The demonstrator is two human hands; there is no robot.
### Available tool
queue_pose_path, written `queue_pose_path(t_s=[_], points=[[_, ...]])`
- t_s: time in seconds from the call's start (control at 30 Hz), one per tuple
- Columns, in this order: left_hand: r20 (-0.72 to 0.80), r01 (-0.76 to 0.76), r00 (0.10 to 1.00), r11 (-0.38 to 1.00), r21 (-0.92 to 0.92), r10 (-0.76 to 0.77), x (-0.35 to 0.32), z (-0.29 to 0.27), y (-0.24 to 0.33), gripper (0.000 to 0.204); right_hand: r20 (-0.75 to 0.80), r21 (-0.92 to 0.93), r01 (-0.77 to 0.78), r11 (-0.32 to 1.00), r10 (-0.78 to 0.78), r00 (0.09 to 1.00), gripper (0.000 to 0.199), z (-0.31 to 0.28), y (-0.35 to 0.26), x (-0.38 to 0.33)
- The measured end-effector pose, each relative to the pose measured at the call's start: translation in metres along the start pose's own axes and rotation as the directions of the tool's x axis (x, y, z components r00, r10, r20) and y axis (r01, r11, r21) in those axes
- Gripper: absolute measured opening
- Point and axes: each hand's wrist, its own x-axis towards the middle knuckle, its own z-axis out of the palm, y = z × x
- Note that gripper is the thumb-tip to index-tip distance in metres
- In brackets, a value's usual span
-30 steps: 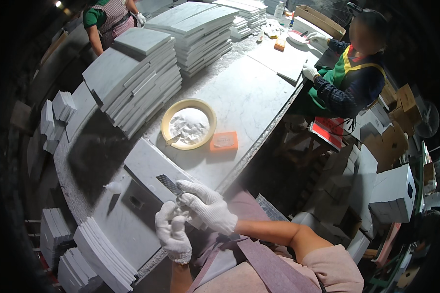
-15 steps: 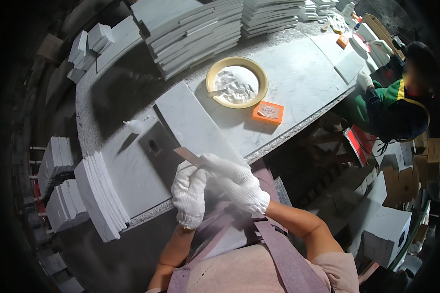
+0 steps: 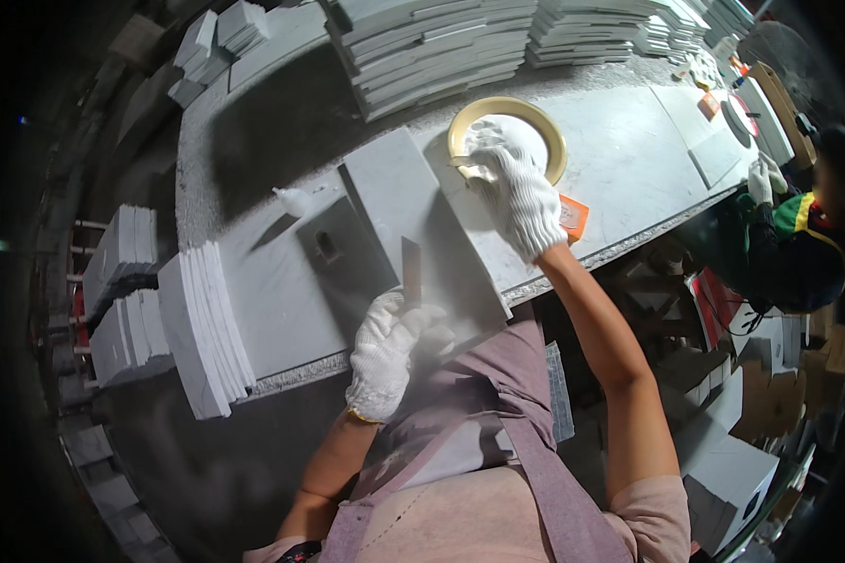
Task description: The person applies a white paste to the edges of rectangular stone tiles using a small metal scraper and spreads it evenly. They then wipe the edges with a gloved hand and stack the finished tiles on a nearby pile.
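Observation:
My left hand (image 3: 383, 357), in a white knit glove, is closed around a flat metal blade (image 3: 411, 270) that points up, in front of a grey marble slab (image 3: 399, 188). My right hand (image 3: 516, 197), gloved too, reaches over a cream bowl (image 3: 556, 141) of white powder (image 3: 512, 131). Its fingers close on the inner end of a small flat strip (image 3: 459, 161) lying across the bowl's left rim. The glove hides the rest of this strip. Beside my right wrist is an orange box (image 3: 574, 218), partly covered.
Tall stacks of tiles (image 3: 441, 52) line the table's far side. A white bottle (image 3: 292, 201) and a dark slab with a hole (image 3: 347, 249) lie left of the marble slab. Upright tiles (image 3: 195, 333) stand at the left edge. A co-worker (image 3: 803, 235) works at the right.
My right hand has left my left hand and moved forward and right to the bowl. The left hand keeps the blade, turned more upright. The view has shifted; the co-worker's hands have come together.

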Motion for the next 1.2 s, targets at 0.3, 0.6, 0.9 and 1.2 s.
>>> queue_pose_path(t_s=[0.3,0.6,0.9,1.2], points=[[-0.111,0.140,0.984,0.990,0.001,-0.139,-0.023,-0.014,0.000,0.046,0.115,-0.239,0.064,0.969,-0.037,0.993,0.051,0.049,0.001,0.064],[-0.070,0.114,0.991,0.993,0.019,-0.112,0.003,-0.008,0.001,0.050,-0.047,0.089,-0.088,0.992,0.092,0.995,0.054,-0.003,0.001,0.008],[-0.093,0.196,0.977,0.979,0.055,-0.190,-0.004,0.006,0.010,0.039,0.241,-0.183,0.092,0.979,-0.046,0.969,0.018,0.045,0.001,0.065],[-0.115,0.009,0.993,0.935,0.355,0.034,0.013,-0.005,-0.008,0.034,0.057,0.903,-0.176,0.393,0.295,0.954,0.025,-0.046,-0.038,-0.066]])
